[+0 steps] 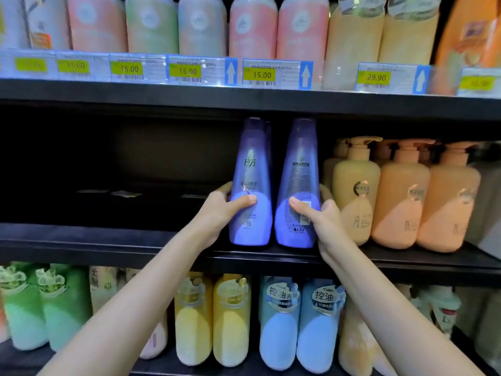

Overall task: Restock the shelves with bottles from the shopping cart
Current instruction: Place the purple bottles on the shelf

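Two purple bottles (250, 183) upright on black shelf (108, 240) — each hand's grip (219, 210) clasps one.

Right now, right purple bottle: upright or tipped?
Upright. The right bottle stands base-down on the middle shelf, cap up, gripped by the right hand.

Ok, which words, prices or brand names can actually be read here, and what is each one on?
"15.00": three yellow price tags on the top shelf edge.
"29,90": price tag further right.
"拉芳": left purple bottle, held by the left hand.
"KYIO": cream pump bottle.
"控油": blue bottles on the bottom shelf, one also showing "naix".
The right purple bottle, held by the right hand, shows only unreadable small print.
Other tags and labels are blurred.
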